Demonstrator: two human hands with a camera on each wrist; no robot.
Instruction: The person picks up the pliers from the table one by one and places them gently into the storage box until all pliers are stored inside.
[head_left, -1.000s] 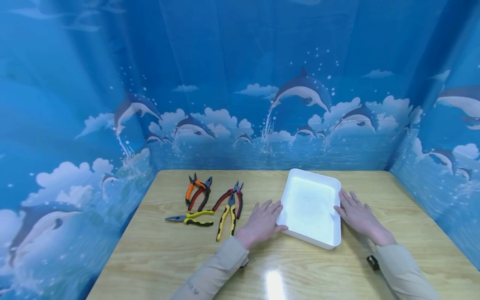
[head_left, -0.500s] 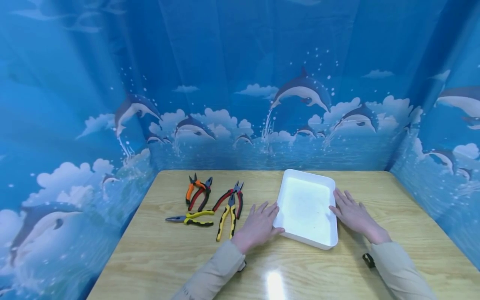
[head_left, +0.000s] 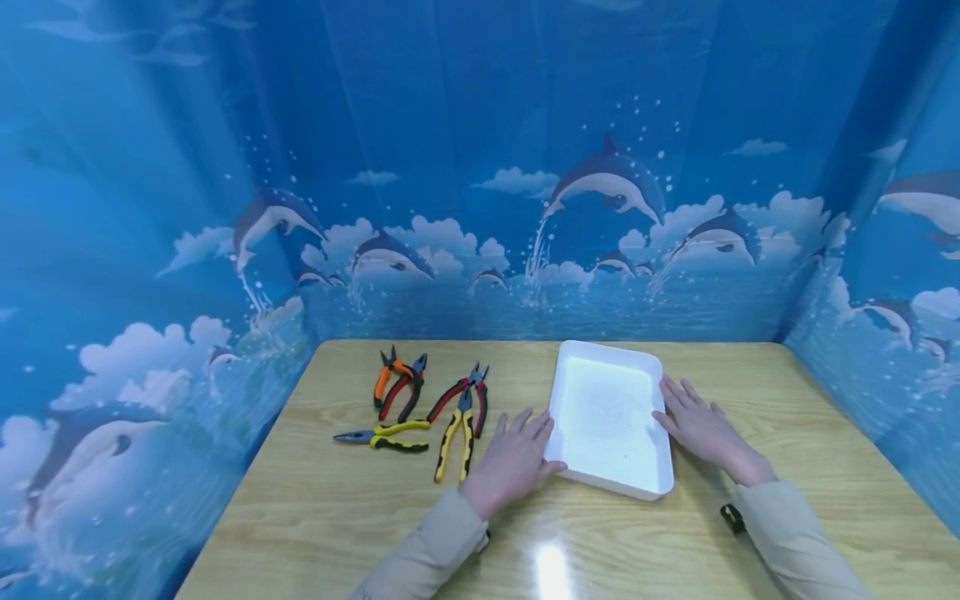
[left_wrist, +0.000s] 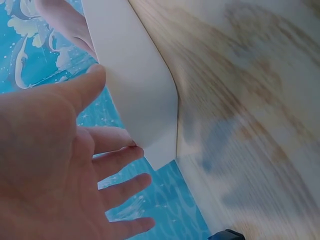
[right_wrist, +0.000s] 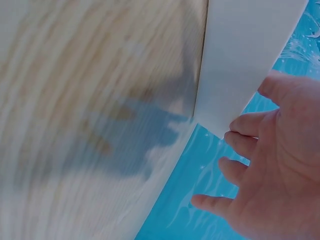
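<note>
One white tray (head_left: 609, 479), right of frame centre on the desk (head_left: 315, 517), sits between two hands: left hand (head_left: 512, 460) flat against its left wall, right hand (head_left: 697, 427) flat against its right wall, fingers straight, neither grip closed. Five pliers (head_left: 420, 408) lie just left of the left hand. Open desk surface lies below the tray and at right; blue backdrop (head_left: 480, 167) borders three sides.

Bare bench (head_left: 750, 400) lies right of the tray (head_left: 607, 417); pliers (head_left: 427, 408) crowd its left side; curtain walls (head_left: 480, 167) close three edges.
</note>
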